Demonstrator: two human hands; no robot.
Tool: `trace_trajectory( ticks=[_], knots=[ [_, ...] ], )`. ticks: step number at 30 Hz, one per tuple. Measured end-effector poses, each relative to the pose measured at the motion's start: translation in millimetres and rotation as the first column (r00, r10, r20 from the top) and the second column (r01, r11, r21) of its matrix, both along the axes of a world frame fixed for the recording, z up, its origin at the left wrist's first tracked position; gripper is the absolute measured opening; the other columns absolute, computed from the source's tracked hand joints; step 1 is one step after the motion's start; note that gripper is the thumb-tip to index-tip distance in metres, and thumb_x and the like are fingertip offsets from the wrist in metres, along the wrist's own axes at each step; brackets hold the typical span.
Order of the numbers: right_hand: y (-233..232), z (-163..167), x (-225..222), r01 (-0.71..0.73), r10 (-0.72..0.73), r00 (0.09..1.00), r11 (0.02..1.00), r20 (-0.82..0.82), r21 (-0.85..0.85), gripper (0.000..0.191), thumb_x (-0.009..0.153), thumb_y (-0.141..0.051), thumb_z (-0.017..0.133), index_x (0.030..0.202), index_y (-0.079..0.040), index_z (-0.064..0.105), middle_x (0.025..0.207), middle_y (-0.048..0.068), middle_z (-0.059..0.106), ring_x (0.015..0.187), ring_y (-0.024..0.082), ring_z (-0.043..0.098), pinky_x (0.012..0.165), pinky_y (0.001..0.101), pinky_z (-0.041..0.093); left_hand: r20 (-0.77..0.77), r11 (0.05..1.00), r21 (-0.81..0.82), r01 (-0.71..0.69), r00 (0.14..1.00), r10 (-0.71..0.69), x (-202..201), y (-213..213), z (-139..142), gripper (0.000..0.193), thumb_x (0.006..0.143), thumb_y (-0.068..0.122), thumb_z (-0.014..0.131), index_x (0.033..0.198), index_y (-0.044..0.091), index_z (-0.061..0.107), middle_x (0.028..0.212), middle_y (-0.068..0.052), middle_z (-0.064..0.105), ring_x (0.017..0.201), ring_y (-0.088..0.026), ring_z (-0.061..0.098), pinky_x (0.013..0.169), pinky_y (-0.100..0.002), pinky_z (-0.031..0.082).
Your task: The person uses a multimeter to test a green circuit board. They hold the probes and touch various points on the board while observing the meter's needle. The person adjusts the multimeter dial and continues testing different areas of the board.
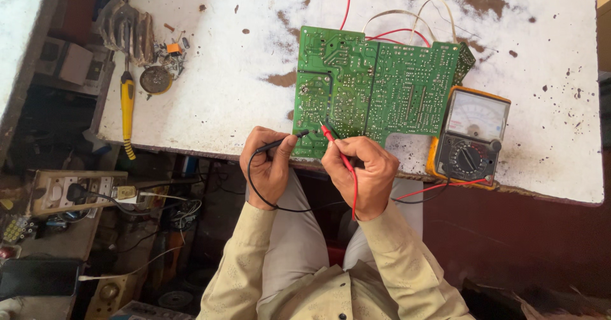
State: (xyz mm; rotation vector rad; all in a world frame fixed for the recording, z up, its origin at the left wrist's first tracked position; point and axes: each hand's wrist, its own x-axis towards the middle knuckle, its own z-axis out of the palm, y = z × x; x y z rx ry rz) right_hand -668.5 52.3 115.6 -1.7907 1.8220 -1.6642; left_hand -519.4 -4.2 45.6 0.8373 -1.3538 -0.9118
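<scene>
Best done with both tips steady on separate solder points, never bridging neighbours, eyes free for the analogue multimeter (470, 138) just right of the board. Green circuit board (372, 91) flat, solder side up, at the near edge of the stained white table (216, 84). Left hand (270, 167) pinched shut on the black probe (283, 142); right hand (363, 170) clamped likewise on the red probe (335, 144). Wrists braced at the table edge, tips converging on the board's near left corner.

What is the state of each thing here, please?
Left hand: grips black probe, tip on board.
Right hand: grips red probe, tip on board.
Board: flat, solder side up.
Meter: lying face up, leads attached.
Screwdriver: lying unused.
</scene>
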Motion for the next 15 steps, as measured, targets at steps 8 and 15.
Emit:
trace_trajectory(
  ticks=[8, 15],
  knots=[
    [-0.1, -0.5, 1.2, 0.012, -0.012, 1.0, 1.0, -0.002, 0.0, 0.017, 0.086, 0.004, 0.079, 0.086, -0.001, 0.063, 0.084, 0.01, 0.074, 0.069, 0.018, 0.071, 0.062, 0.0282, 0.054, -0.038, 1.0, 0.009, 0.019, 0.999, -0.018, -0.8, -0.9, -1.3, 0.013, 0.097, 0.005, 0.076, 0.098, 0.001, 0.064, 0.088, -0.001, 0.06, 0.069, -0.004, 0.05, 0.06, -0.021, 0.04],
    [-0.5, -1.3, 0.5, 0.017, -0.017, 1.0, 1.0, 0.012, 0.009, 0.017, 0.086, 0.003, 0.079, 0.085, -0.001, 0.063, 0.083, 0.01, 0.073, 0.067, 0.017, 0.07, 0.061, 0.028, 0.054, -0.021, 1.0, 0.004, 0.012, 1.0, -0.012, -0.4, -0.9, 1.1, 0.012, 0.098, 0.005, 0.077, 0.097, 0.001, 0.065, 0.088, -0.001, 0.059, 0.07, -0.004, 0.049, 0.061, -0.022, 0.039]
  ],
)
